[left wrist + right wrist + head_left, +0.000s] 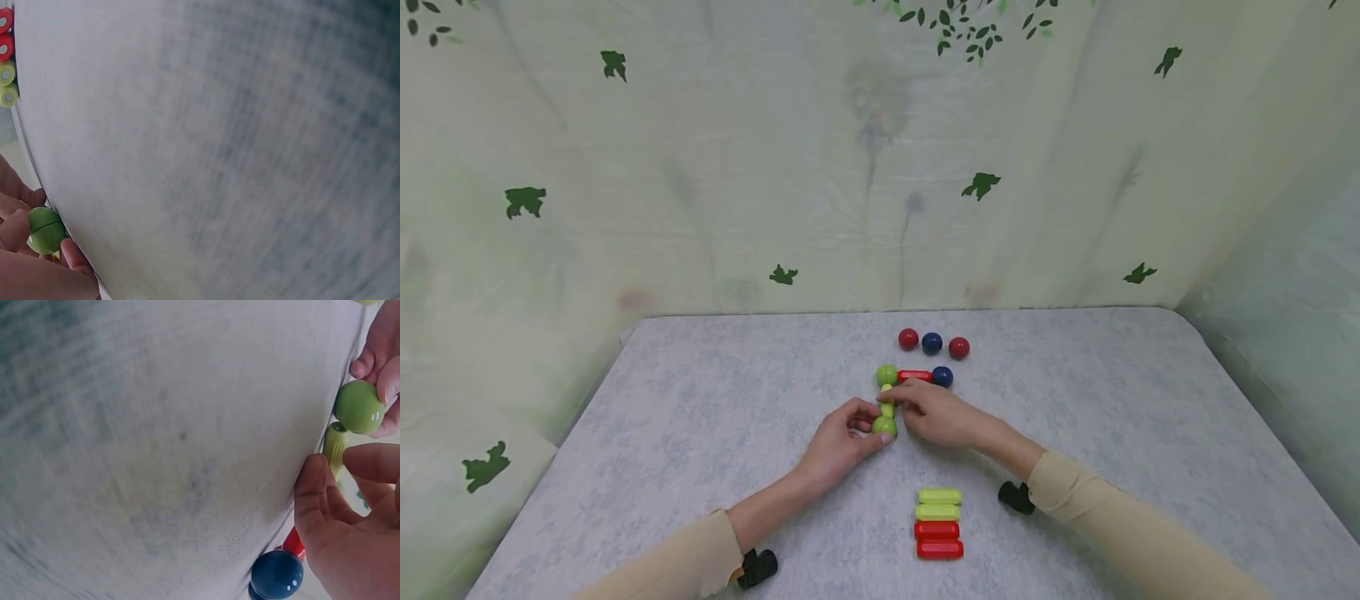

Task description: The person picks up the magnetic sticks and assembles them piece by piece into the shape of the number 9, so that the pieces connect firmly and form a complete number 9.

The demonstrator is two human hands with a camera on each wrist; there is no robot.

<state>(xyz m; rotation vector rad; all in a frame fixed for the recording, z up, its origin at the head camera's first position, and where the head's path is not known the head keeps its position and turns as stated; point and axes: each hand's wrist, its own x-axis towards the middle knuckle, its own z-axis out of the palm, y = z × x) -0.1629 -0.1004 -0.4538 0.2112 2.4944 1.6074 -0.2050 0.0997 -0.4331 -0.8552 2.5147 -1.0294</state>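
Note:
A small build lies mid-table: a far green ball [886,375] joined to a red rod [914,376] and a blue ball [942,377], with a green rod [887,406] running toward me to a near green ball [884,427]. My left hand [859,427] grips the near green ball [45,230] between thumb and fingers. My right hand [904,398] pinches the green rod [334,447] just beside it. In the right wrist view the near green ball [358,406], the red rod [295,544] and the blue ball [276,574] show along the table's edge.
Two red balls [908,338] [958,347] and a blue ball [932,342] lie loose behind the build. Two green rods [939,497] and two red rods [937,539] lie stacked in a row near the front. A leaf-print curtain [880,167] walls the grey table [700,417].

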